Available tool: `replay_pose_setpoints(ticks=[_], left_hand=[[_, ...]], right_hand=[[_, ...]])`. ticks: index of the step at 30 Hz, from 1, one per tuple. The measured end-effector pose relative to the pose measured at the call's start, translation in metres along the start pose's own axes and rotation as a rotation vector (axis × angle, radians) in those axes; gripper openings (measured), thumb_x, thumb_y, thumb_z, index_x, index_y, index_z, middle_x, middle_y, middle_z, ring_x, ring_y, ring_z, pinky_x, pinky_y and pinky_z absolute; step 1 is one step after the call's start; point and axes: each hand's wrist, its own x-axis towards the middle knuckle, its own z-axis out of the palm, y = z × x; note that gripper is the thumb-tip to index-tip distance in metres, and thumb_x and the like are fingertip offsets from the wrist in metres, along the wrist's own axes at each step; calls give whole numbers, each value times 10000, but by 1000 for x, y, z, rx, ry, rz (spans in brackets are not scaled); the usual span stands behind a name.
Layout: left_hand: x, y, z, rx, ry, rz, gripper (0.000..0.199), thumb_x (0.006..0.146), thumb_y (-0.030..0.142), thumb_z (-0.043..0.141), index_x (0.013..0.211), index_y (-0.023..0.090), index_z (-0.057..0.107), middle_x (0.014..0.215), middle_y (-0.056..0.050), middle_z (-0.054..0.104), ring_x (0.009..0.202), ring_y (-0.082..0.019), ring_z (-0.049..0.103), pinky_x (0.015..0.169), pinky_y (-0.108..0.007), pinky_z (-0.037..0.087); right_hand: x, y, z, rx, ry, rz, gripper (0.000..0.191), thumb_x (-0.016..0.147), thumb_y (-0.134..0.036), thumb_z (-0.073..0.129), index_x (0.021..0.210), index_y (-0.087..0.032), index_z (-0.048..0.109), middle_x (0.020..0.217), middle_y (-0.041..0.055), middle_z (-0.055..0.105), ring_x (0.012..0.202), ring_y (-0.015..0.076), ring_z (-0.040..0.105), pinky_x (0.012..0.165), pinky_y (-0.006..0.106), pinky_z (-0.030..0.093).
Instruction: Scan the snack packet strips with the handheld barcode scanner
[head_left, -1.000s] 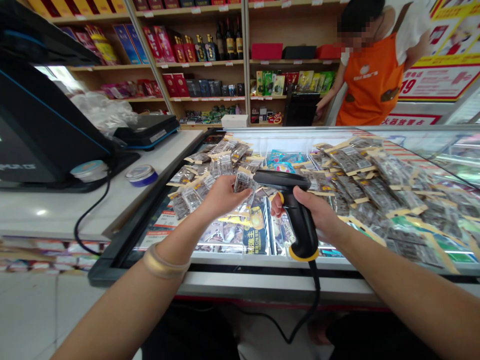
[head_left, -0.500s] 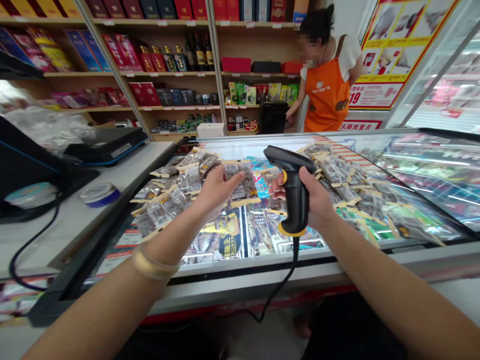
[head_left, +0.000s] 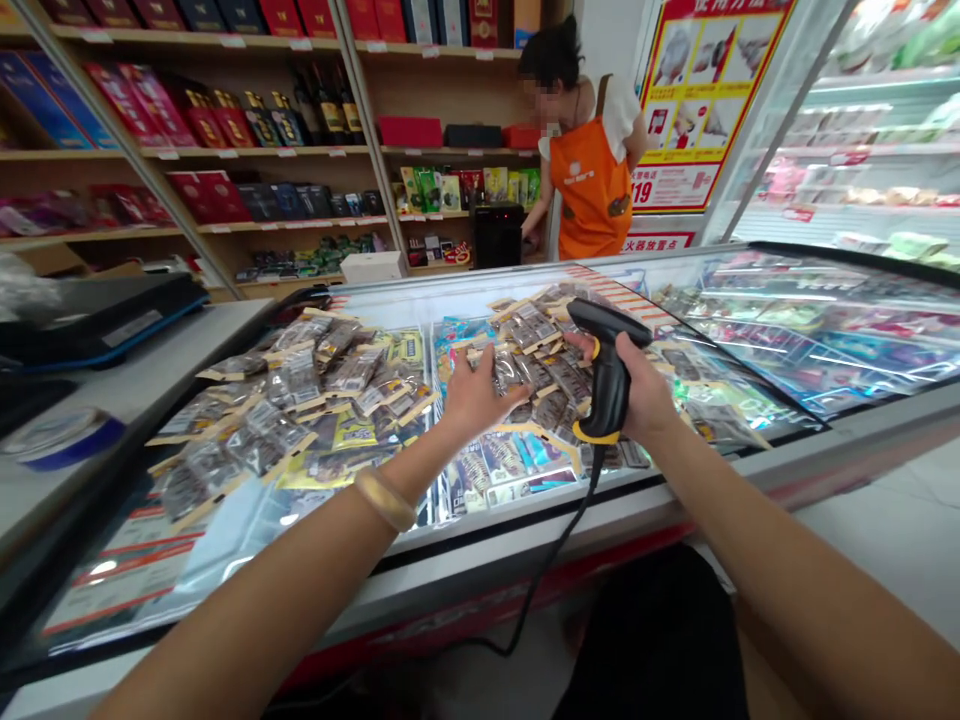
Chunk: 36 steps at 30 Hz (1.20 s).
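Note:
My right hand (head_left: 646, 392) is wrapped around a black barcode scanner (head_left: 606, 385) with yellow trim, its head tilted up and its cable hanging down. My left hand (head_left: 480, 392), with a gold bangle (head_left: 385, 498) on the wrist, has its fingers spread over the near side of a pile of clear snack packets (head_left: 551, 370) with tan edges. Whether its fingertips touch them I cannot tell. Another pile of similar packets (head_left: 289, 380) lies to the left. Both piles rest on the glass top of a chest freezer (head_left: 247, 560).
Bagged goods (head_left: 487, 462) show through the freezer glass. A counter on the left carries a black scale (head_left: 97, 315) and a roll of tape (head_left: 64, 438). Beyond the freezer, a person in an orange apron (head_left: 595, 190) stands by shelves of boxes and bottles.
My left hand has left the packet it was touching and moved over to the right-hand pile, fingers spread. The scanner stays in my right hand. The view has turned to the right.

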Motion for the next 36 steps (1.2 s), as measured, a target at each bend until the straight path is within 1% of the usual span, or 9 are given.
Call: replay_pose_setpoints(ticks=[3, 7, 11, 15, 20, 25, 29, 33, 36], left_hand=[[5, -4, 4, 26, -12, -2, 1036, 723, 640, 704, 1547, 192, 264, 1637, -238, 64, 1510, -411, 134, 1201, -479, 226], [15, -5, 3, 19, -25, -7, 1066, 713, 626, 719, 1554, 167, 251, 1618, -238, 137, 1517, -385, 129, 1210, -436, 226], [14, -2, -1, 12, -5, 12, 1065, 695, 624, 739, 1548, 191, 270, 1617, -225, 182, 1523, -377, 103, 1209, -463, 222], [4, 2, -8, 22, 13, 18, 1033, 716, 607, 738, 1544, 197, 274, 1629, -235, 144, 1525, -374, 99, 1206, -488, 214], [-6, -6, -23, -12, 99, 118, 913, 741, 549, 745, 1489, 194, 361, 1589, -215, 247, 1506, -365, 188, 1196, -484, 249], [-12, -35, -59, -17, 304, 224, 643, 796, 426, 704, 1358, 174, 519, 1401, -160, 469, 1361, -289, 414, 1164, -425, 324], [-13, -77, -102, -6, 490, 177, 451, 807, 364, 653, 1226, 200, 618, 1260, -114, 579, 1176, -250, 555, 1083, -404, 419], [-23, -127, -148, 132, 588, 1, 365, 784, 385, 643, 1093, 191, 661, 1107, -108, 653, 1045, -256, 618, 1022, -409, 458], [-39, -158, -176, 301, 446, -268, 552, 727, 565, 685, 1103, 165, 627, 1079, -150, 670, 1027, -319, 630, 968, -476, 473]], right_hand=[[4, 1, 4, 44, 46, 3, 461, 733, -686, 657, 712, -226, 649, 1061, 47, 758, 1166, 264, 626, 958, 351, 509], [9, -2, 9, 50, 72, -56, 451, 727, -676, 670, 661, -231, 636, 956, 47, 768, 1214, 264, 603, 1059, 363, 454], [9, -5, 9, 48, 74, -67, 452, 725, -680, 668, 669, -233, 628, 937, 44, 763, 1183, 269, 621, 1002, 371, 506], [7, -9, 9, 34, 66, -67, 434, 721, -662, 683, 748, -230, 660, 893, 34, 748, 1145, 273, 643, 920, 355, 550], [7, -17, 21, 35, 50, -167, 425, 711, -634, 718, 866, -239, 700, 787, 11, 723, 1185, 262, 636, 977, 332, 522], [3, -16, 54, 11, -42, -89, 428, 749, -659, 663, 797, -234, 681, 927, 39, 760, 1145, 278, 649, 950, 364, 527], [2, -3, 94, 24, -161, 43, 456, 742, -685, 647, 715, -229, 657, 1018, 47, 763, 1022, 269, 680, 850, 365, 552], [4, 14, 134, 32, -276, 163, 488, 695, -712, 663, 693, -224, 655, 986, 63, 769, 901, 243, 683, 721, 336, 542], [0, 27, 154, 37, -362, 197, 499, 676, -729, 665, 678, -230, 655, 954, 70, 773, 958, 263, 675, 802, 363, 524]])
